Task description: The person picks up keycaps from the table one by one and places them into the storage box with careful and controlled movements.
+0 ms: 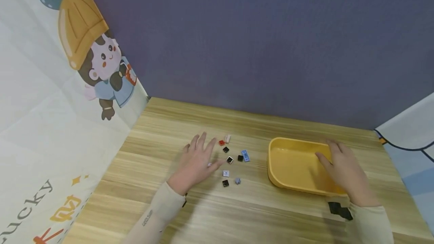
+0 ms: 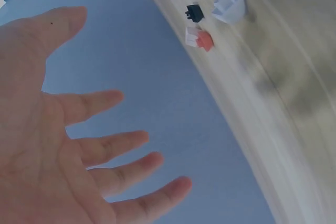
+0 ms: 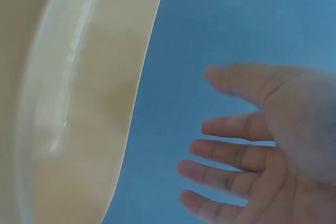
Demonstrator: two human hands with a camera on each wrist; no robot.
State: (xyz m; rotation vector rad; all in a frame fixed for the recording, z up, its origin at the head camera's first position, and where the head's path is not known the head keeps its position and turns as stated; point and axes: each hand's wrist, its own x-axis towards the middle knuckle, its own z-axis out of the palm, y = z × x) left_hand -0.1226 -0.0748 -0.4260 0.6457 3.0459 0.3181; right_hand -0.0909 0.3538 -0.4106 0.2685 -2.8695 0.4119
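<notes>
Several small block-like pieces lie scattered on the wooden table, among them a red piece, a blue piece, a black piece and a grey-blue piece. Just left of them hovers my left hand, palm down, fingers spread; a pale piece is partly hidden by its thumb. In the left wrist view its palm holds nothing, and a white piece lies beyond. My right hand, fingers extended and holding nothing, overlaps the right end of a yellow tray in the head view.
A dark blue-grey panel rises behind the table. On the left hangs a white sheet printed with a cartoon figure. A black patch shows beside my right wrist, below the tray.
</notes>
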